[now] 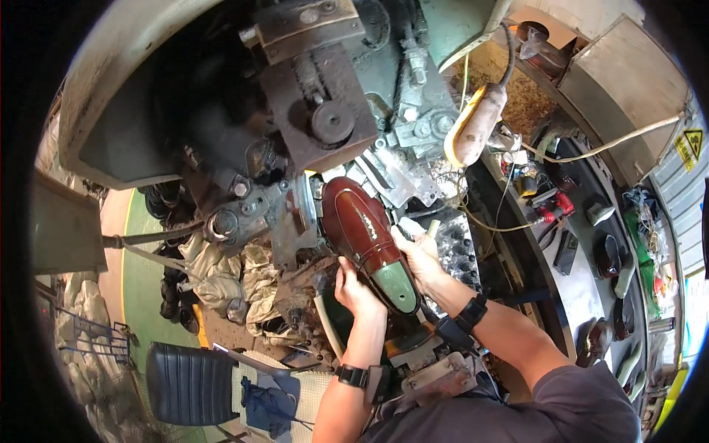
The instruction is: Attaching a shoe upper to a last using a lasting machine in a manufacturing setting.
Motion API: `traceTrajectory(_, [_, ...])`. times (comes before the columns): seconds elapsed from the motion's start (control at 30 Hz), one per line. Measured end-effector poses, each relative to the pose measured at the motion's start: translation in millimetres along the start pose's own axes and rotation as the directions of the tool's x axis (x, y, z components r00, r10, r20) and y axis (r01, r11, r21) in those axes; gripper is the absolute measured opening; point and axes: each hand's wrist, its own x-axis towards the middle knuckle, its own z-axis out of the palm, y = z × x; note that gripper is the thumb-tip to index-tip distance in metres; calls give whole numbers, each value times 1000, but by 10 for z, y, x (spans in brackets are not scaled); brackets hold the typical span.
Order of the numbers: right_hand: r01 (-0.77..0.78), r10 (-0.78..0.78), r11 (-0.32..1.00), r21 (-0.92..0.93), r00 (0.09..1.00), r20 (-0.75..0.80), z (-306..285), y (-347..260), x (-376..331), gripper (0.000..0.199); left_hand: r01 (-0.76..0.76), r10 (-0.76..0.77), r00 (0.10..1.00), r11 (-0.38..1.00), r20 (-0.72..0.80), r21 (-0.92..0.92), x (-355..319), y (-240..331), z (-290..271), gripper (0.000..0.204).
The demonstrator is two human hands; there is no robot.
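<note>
Against machine (325, 118), hands (384, 277) gripping shoe (358, 221)

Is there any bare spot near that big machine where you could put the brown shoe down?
Hardly. Both hands hold the brown shoe against the machine, hemmed by rags. The right-hand bench is crowded with tools; only a pale strip beside the black flat object looks bare.

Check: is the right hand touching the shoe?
Touching. The head view shows the right hand gripping the side of the brown shoe, fingers pressed on the upper.
</note>
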Motion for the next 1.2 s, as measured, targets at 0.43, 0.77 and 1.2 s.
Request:
traceTrajectory(0.43, [-214, 221, 965, 152, 975, -28, 142, -234, -202, 14, -24, 22, 999, 998, -38, -65, -63, 27, 56, 35])
traceTrajectory(0.77, [-151, 150, 983, -108, 989, -15, -120, -221, -15, 57, 129, -137, 988, 987, 72, 100, -126, 95, 137, 47])
traceTrajectory(1.2, [-224, 363, 846, -484, 907, 213, -311, -601, -472, 35, -382, -573, 743, 62, 347, 922, 64, -561, -1529, 43])
